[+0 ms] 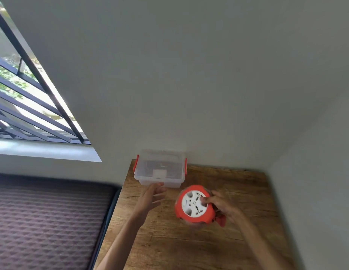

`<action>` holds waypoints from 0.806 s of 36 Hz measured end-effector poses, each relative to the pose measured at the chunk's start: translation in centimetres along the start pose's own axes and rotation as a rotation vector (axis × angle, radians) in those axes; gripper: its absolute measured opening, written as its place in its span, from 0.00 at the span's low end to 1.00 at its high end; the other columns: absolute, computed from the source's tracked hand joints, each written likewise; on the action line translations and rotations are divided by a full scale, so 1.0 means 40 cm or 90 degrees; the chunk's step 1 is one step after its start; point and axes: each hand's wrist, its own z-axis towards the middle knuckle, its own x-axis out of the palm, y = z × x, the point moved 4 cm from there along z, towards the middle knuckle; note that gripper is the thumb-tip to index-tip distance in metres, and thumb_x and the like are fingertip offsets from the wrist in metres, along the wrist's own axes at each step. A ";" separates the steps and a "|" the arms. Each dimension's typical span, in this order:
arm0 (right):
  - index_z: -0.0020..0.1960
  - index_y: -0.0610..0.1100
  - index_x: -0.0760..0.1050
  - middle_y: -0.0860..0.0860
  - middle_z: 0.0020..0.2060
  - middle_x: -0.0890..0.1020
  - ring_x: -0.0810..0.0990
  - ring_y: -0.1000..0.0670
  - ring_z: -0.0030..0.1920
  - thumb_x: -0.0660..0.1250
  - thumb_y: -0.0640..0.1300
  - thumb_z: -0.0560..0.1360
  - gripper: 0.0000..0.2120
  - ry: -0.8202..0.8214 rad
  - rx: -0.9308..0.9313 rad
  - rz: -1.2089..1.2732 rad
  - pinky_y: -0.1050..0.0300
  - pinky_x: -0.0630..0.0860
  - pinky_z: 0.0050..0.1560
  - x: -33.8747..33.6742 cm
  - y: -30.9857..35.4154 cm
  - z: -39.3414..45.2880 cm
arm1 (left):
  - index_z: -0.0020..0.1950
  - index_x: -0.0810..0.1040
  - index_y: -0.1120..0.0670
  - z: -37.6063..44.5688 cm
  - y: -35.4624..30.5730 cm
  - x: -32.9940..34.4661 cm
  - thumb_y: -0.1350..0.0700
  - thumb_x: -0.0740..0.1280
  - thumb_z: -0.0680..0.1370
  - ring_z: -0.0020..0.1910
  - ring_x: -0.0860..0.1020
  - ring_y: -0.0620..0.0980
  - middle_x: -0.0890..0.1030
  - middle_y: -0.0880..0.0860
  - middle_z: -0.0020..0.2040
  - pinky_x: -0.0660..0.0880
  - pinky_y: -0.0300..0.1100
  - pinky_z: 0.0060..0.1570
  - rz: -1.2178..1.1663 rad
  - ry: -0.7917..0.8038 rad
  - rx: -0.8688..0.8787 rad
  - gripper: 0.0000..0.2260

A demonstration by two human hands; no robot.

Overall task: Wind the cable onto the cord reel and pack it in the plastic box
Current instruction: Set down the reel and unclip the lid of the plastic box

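A round cord reel [193, 204], red-rimmed with a white socket face, is held just above the wooden table [189, 246]. My right hand [222, 206] grips it from the right, thumb on the white face. A red plug [221, 221] hangs below that hand. The clear plastic box [160, 168] with red side latches and its lid on stands at the table's far left corner against the wall. My left hand [152, 195] is stretched toward the box's front wall, fingers apart, holding nothing.
The table sits in a corner, with grey walls behind it and to its right. A dark patterned mattress [48, 221] lies left of the table, lower down. A barred window [23, 94] is at the upper left.
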 end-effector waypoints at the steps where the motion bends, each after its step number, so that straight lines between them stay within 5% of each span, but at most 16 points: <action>1: 0.64 0.42 0.81 0.40 0.54 0.88 0.87 0.37 0.55 0.78 0.36 0.74 0.19 0.018 0.013 -0.010 0.40 0.84 0.59 -0.004 -0.020 0.004 | 0.69 0.83 0.48 0.000 0.021 -0.005 0.39 0.61 0.88 0.58 0.88 0.53 0.89 0.52 0.62 0.83 0.50 0.59 0.007 -0.006 -0.015 0.19; 10: 0.69 0.39 0.79 0.36 0.58 0.86 0.85 0.33 0.60 0.77 0.33 0.75 0.23 0.006 0.082 -0.002 0.36 0.80 0.65 0.019 -0.142 0.059 | 0.65 0.82 0.49 0.004 0.140 -0.027 0.50 0.65 0.88 0.57 0.88 0.54 0.89 0.51 0.57 0.82 0.50 0.53 0.088 -0.068 -0.058 0.08; 17: 0.63 0.42 0.83 0.44 0.56 0.88 0.86 0.51 0.46 0.80 0.45 0.75 0.19 -0.109 0.014 -0.101 0.67 0.77 0.38 0.021 -0.146 0.076 | 0.65 0.82 0.49 0.001 0.185 -0.019 0.53 0.66 0.88 0.57 0.87 0.54 0.88 0.53 0.59 0.80 0.48 0.52 0.120 -0.049 -0.091 0.08; 21: 0.62 0.39 0.84 0.44 0.56 0.88 0.87 0.46 0.54 0.80 0.46 0.75 0.19 -0.179 -0.040 -0.165 0.62 0.78 0.46 0.035 -0.137 0.084 | 0.67 0.81 0.50 0.008 0.200 -0.022 0.52 0.65 0.88 0.57 0.86 0.52 0.87 0.53 0.60 0.80 0.47 0.49 0.125 -0.042 -0.113 0.09; 29: 0.60 0.37 0.83 0.44 0.53 0.88 0.87 0.46 0.52 0.82 0.47 0.73 0.21 -0.199 -0.066 -0.194 0.51 0.84 0.54 0.084 -0.136 0.090 | 0.66 0.81 0.53 0.020 0.219 0.005 0.54 0.66 0.88 0.57 0.86 0.55 0.87 0.59 0.59 0.81 0.47 0.51 0.159 0.005 -0.099 0.09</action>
